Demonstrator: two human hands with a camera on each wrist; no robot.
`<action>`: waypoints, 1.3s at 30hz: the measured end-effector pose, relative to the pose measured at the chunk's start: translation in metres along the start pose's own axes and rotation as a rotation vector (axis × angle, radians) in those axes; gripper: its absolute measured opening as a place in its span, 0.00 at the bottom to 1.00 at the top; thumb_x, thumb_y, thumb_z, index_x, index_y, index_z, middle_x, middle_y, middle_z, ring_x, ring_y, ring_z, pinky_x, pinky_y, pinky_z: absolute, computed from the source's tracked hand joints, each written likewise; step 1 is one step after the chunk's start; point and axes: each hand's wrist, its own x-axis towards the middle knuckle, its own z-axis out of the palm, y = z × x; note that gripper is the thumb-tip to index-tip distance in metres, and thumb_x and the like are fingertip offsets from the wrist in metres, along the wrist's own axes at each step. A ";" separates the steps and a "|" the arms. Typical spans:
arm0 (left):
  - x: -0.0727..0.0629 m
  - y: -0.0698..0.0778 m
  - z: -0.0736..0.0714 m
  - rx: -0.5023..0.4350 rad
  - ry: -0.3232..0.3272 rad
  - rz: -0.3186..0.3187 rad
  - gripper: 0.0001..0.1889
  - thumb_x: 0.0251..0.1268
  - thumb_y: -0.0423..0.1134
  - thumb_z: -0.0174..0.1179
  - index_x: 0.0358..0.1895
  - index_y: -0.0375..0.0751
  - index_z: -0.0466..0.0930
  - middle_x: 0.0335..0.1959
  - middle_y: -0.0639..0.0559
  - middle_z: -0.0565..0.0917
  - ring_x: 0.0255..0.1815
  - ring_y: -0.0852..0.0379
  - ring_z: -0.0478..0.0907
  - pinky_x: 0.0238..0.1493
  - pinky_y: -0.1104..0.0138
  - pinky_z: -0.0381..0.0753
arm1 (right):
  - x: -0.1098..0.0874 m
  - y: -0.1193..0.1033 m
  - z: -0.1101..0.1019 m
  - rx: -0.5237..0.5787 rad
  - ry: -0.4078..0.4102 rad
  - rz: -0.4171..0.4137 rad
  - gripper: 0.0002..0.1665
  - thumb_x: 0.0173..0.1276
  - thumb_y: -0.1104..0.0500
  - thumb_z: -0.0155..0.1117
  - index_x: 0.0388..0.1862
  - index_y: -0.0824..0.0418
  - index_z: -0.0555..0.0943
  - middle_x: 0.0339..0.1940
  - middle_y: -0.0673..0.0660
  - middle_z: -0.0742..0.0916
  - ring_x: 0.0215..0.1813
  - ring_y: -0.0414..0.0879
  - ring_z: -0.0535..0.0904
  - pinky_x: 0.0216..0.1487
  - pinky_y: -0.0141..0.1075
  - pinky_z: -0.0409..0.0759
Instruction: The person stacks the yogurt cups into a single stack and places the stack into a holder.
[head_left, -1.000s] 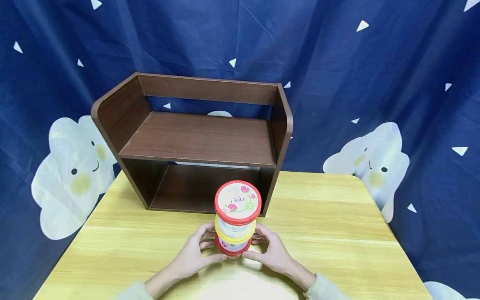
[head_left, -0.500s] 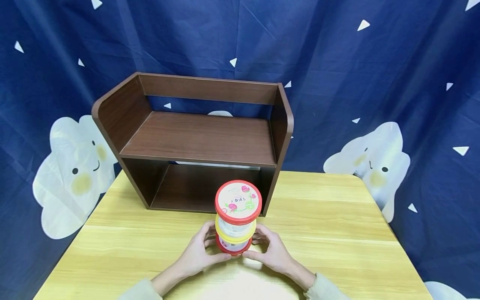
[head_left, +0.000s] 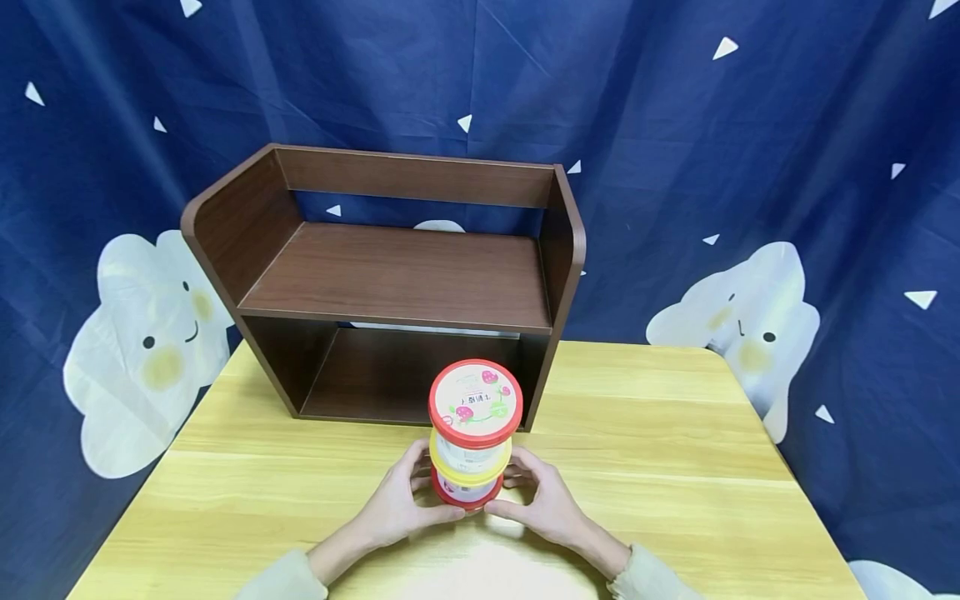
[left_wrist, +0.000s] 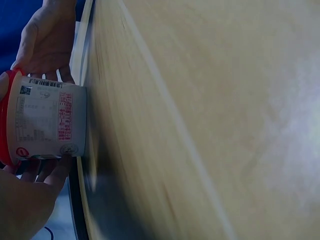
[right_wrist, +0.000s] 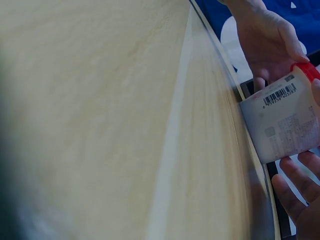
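In the head view, a stack of three round plastic tubs stands upright near the front of the table. The top tub (head_left: 476, 402) has a red lid printed with strawberries, the middle tub (head_left: 470, 456) a yellow lid, and the bottom tub (head_left: 465, 490) a red one. My left hand (head_left: 397, 500) grips the bottom tub from the left, thumb at its front. On the other side, my right hand (head_left: 546, 504) grips the same tub, thumb also in front. Both wrist views show this tub's white labelled wall (left_wrist: 47, 117) between the two hands. Some fingertips are hidden behind the stack.
A dark brown two-tier shelf (head_left: 405, 279) stands behind the stack, its lower right part partly covered by the tubs. The wooden table (head_left: 660, 442) extends to the right. A blue curtain (head_left: 637, 108) with clouds and triangles hangs behind.
My left hand has shifted slightly to the right, its thumb coming further round the front of the bottom tub. The right hand and the stack have hardly moved.
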 end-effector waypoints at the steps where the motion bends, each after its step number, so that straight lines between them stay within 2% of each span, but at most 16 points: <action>1: 0.000 0.000 0.000 -0.002 0.001 0.002 0.44 0.52 0.43 0.83 0.71 0.45 0.67 0.65 0.43 0.80 0.68 0.43 0.77 0.65 0.70 0.84 | 0.000 0.000 0.000 0.000 -0.001 0.001 0.36 0.60 0.60 0.83 0.67 0.53 0.79 0.57 0.57 0.91 0.54 0.37 0.87 0.55 0.42 0.90; 12: 0.001 -0.001 0.000 0.005 -0.002 0.005 0.44 0.51 0.43 0.84 0.70 0.45 0.68 0.63 0.43 0.81 0.67 0.43 0.78 0.63 0.72 0.84 | -0.003 -0.001 -0.008 -0.023 -0.020 -0.014 0.39 0.62 0.61 0.81 0.71 0.54 0.77 0.58 0.57 0.91 0.56 0.38 0.87 0.55 0.42 0.90; 14: 0.001 -0.002 0.000 0.006 -0.002 0.003 0.44 0.51 0.43 0.84 0.69 0.45 0.68 0.63 0.43 0.81 0.66 0.44 0.78 0.63 0.71 0.84 | -0.004 -0.002 -0.012 -0.032 -0.015 -0.014 0.39 0.63 0.61 0.80 0.72 0.54 0.76 0.58 0.58 0.91 0.57 0.40 0.88 0.55 0.41 0.90; 19: 0.001 -0.002 -0.001 0.014 -0.002 0.002 0.43 0.51 0.43 0.84 0.69 0.45 0.68 0.63 0.44 0.81 0.66 0.48 0.79 0.63 0.72 0.84 | -0.007 -0.005 -0.023 -0.067 0.024 -0.034 0.39 0.66 0.62 0.77 0.75 0.54 0.74 0.58 0.58 0.91 0.56 0.53 0.90 0.54 0.42 0.90; 21: 0.001 -0.002 -0.001 0.016 -0.004 0.004 0.43 0.51 0.43 0.84 0.69 0.45 0.68 0.63 0.43 0.81 0.65 0.49 0.80 0.64 0.71 0.84 | -0.006 -0.008 -0.028 -0.083 0.050 -0.049 0.39 0.66 0.63 0.77 0.75 0.55 0.74 0.60 0.59 0.90 0.56 0.56 0.89 0.54 0.44 0.90; 26: 0.001 -0.002 -0.001 0.019 -0.009 0.007 0.43 0.52 0.43 0.84 0.69 0.45 0.68 0.63 0.44 0.81 0.65 0.50 0.80 0.64 0.71 0.84 | -0.002 -0.018 -0.043 -0.115 0.140 -0.074 0.37 0.66 0.66 0.76 0.73 0.62 0.75 0.63 0.64 0.88 0.57 0.56 0.88 0.55 0.43 0.90; 32: 0.001 -0.002 -0.001 0.014 -0.012 0.013 0.43 0.51 0.43 0.84 0.69 0.46 0.68 0.63 0.44 0.81 0.65 0.52 0.80 0.64 0.70 0.84 | 0.006 -0.034 -0.061 -0.184 0.276 -0.073 0.32 0.65 0.67 0.76 0.68 0.64 0.79 0.59 0.68 0.89 0.54 0.52 0.90 0.55 0.37 0.89; 36: 0.001 -0.003 0.000 0.015 -0.012 0.016 0.43 0.52 0.43 0.84 0.69 0.46 0.68 0.63 0.44 0.80 0.66 0.48 0.79 0.64 0.70 0.84 | 0.012 -0.042 -0.072 -0.222 0.365 -0.074 0.30 0.64 0.68 0.76 0.66 0.61 0.81 0.56 0.66 0.90 0.52 0.49 0.91 0.54 0.33 0.88; 39: 0.001 -0.003 0.000 0.015 -0.007 0.016 0.43 0.52 0.43 0.84 0.69 0.46 0.68 0.64 0.44 0.80 0.67 0.44 0.79 0.64 0.71 0.84 | 0.019 -0.048 -0.077 -0.211 0.430 -0.062 0.29 0.64 0.69 0.76 0.65 0.61 0.82 0.56 0.66 0.91 0.52 0.44 0.90 0.54 0.29 0.87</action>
